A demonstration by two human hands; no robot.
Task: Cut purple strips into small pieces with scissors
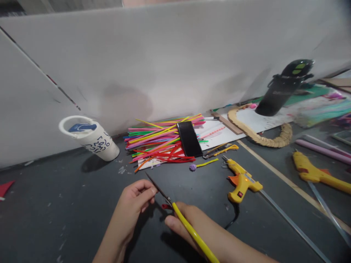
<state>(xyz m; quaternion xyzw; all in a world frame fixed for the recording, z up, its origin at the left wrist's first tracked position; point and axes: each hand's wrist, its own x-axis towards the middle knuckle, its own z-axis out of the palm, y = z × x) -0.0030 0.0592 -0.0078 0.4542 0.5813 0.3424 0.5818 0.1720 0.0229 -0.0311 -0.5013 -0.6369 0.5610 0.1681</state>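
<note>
My right hand [189, 217] grips scissors [194, 235] with a yellow handle and dark, pointed blades. The blades point up and left, past the fingertips of my left hand [141, 195]. That hand is closed in a pinch right beside the blades; what it holds, if anything, is too small to make out. A small red piece [166, 206] shows by the scissors' pivot, close to my right fingers. Beyond the hands lies a yellow stem with a purple fuzzy ball [193, 167] at its end.
Colourful pipe cleaners [153, 140] lie in a pile under a black phone [189, 138]. A white cup [102, 144] stands left. At right are a yellow glue gun [242, 180], another glue gun [309, 168], a curved cardboard piece [274, 140] and a black bottle [282, 91].
</note>
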